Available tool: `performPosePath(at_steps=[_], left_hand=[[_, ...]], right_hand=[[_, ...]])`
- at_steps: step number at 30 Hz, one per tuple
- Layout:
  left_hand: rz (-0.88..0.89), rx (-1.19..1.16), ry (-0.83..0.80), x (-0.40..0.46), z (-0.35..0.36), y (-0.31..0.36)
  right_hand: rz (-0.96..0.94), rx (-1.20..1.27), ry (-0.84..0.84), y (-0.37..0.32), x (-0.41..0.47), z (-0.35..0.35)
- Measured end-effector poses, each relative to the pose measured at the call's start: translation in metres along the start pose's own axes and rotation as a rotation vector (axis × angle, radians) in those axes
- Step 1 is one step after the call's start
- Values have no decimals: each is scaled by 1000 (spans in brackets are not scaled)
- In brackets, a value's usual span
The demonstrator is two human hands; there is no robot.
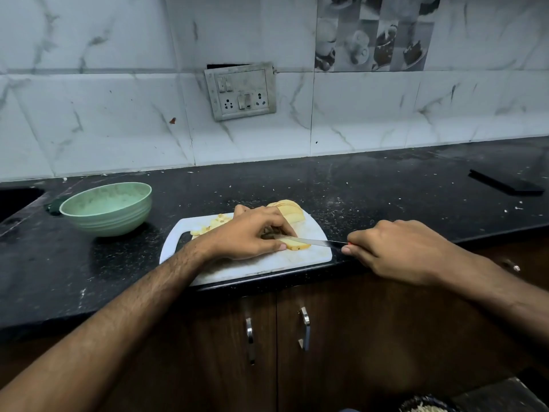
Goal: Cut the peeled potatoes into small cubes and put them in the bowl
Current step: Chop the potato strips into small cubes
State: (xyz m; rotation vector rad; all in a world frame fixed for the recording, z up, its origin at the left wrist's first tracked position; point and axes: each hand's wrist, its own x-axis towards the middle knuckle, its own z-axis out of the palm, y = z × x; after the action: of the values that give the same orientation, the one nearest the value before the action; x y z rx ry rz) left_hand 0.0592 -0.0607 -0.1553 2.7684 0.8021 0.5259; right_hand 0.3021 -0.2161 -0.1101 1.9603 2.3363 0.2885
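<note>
On the white cutting board (pixel 261 263) lies a potato slice (pixel 297 244), which my left hand (pixel 252 233) pins down with curled fingers and thumb. My right hand (pixel 398 248) grips the red-handled knife (pixel 320 241); its blade lies across the slice, under my left fingertips. Behind my left hand stands a stack of sliced potato (pixel 289 210). Small cut pieces (pixel 212 226) lie at the board's far left part. A pale green bowl (pixel 108 208) sits on the counter to the left of the board.
The black stone counter (pixel 371 188) is speckled with scraps. A dark flat object (pixel 505 182) lies at the far right. A sink opening (pixel 17 197) is at the far left. Brown cabinet doors with metal handles (pixel 304 327) are below.
</note>
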Motion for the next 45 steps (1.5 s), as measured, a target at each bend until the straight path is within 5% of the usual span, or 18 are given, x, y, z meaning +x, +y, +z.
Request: performPosePath(at_steps=[33,38,45], left_hand=[[49,-51,91,4,4,-3],[69,-6,98,1,5,-2],[61,-13,126,-7,6,-4]], right_hand=[[41,183,-194,-12,26,7],[36,133,-177,-17,19,7],[-157,-249,15,-33,4,19]])
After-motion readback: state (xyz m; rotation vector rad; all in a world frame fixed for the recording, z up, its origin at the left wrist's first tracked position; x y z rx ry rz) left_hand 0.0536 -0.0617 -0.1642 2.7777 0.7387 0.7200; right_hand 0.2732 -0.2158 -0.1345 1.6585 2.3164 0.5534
